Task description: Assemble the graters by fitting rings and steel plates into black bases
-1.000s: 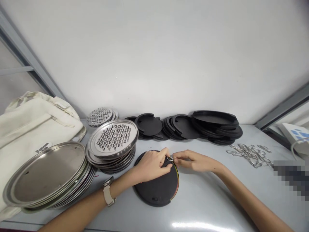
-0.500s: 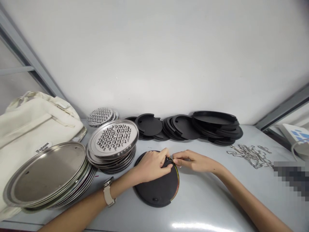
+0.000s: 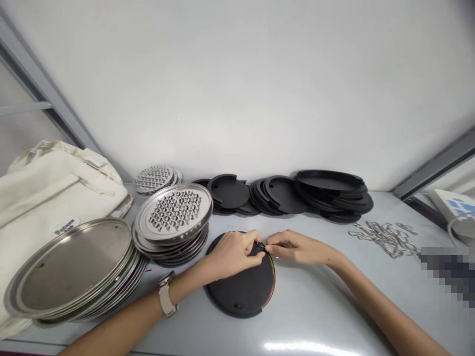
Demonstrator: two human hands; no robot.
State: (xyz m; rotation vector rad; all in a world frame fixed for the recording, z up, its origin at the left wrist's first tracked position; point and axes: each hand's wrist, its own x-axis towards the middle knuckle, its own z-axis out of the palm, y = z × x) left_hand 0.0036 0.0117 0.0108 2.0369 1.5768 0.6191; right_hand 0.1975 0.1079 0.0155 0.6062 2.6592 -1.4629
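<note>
A black round cover lies on the grey table in front of me, with a thin yellow and red edge along its right side. My left hand rests over its upper part, thumb and fingers closed at the rim. At that same rim my right hand pinches a small metal clip, mostly hidden by the fingertips. Both hands' fingertips nearly meet there. On the right lies a heap of similar-looking metal clips.
Stacked steel plates stand at the left, beside a cream bag. Grater discs with raised teeth are piled behind my left wrist. Black round covers line the wall. A white box sits at the far right.
My fingertips have shifted slightly at the cover's rim, and less of the metal clip's loop shows. Everything else stays where it was.
</note>
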